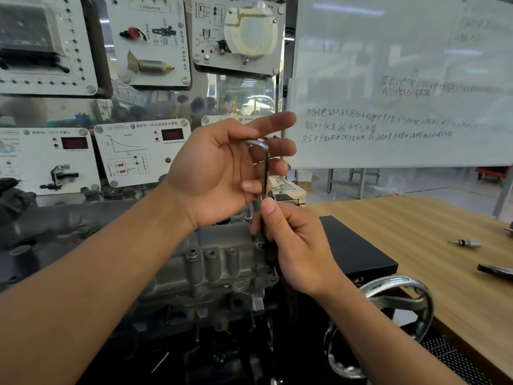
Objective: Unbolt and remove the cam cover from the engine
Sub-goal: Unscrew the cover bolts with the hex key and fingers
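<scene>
A grey cast cam cover (213, 262) tops the engine in the middle of the view. An L-shaped hex key (266, 173) stands upright with its lower end in a bolt (261, 241) at the cover's right end. My right hand (294, 245) pinches the key's lower shaft just above the bolt. My left hand (224, 168) is at the key's bent top, with its thumb against the shaft, its curled lower fingers round the key and its forefinger stretched out. Several more bolts stand in bosses along the cover's near side.
A metal handwheel (388, 307) sits low right of the engine, next to a black box (358, 245). The wooden table (416, 223) on the right holds a small metal part (466, 243) and a dark tool (497, 270). Training panels and a whiteboard stand behind.
</scene>
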Available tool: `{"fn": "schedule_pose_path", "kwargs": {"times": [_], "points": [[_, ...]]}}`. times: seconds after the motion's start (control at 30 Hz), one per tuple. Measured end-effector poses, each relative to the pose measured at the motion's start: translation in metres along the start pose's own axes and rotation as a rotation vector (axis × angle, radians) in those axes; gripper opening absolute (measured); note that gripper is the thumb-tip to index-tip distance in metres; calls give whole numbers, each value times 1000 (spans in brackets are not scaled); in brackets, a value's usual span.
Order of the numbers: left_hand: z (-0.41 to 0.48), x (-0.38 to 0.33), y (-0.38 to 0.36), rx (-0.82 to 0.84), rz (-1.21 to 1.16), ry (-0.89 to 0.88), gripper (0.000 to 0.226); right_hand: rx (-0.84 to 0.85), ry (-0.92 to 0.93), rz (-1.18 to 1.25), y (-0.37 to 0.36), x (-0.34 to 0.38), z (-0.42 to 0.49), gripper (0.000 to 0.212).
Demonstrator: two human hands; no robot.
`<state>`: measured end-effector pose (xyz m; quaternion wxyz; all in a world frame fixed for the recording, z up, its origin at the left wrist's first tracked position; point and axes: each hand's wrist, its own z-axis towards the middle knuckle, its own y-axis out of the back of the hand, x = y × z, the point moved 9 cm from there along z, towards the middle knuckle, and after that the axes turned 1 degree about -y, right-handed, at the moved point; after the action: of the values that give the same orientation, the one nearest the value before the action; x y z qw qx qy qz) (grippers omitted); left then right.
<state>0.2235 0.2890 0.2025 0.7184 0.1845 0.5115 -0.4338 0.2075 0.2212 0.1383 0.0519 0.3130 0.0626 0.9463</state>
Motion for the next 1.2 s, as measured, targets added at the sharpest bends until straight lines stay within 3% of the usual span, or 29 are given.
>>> {"fn": "schedule_pose_path", "kwargs": {"times": [0.3,0.47,0.6,0.7,0.8,0.9,1.0,1.2], "points": [[-5,-5,-6,165,-36,-25,46,-10,17,-2,-2,4,-3,51],[-8,-6,-13,339,-217,-10,38,-9,15,1,-1,4,-4,52],[-15,-8,-11,340,-243,29,35,-10,22,-4,-1,4,-4,53],[-13,-10,-15,257,29,57,34,-16,21,1,-1,2,-3,53],[-3,-17,-15,26,506,22,22,-20,13,3,-2,1,-3,53],[5,-21,-14,-164,674,-11,13,-23,10,5,-2,0,-3,51],[8,-16,-6,-216,569,53,23,-27,15,10,-3,3,-1,46],[-2,-4,-3,-19,53,150,35,-17,8,-4,-2,0,-2,52]]}}
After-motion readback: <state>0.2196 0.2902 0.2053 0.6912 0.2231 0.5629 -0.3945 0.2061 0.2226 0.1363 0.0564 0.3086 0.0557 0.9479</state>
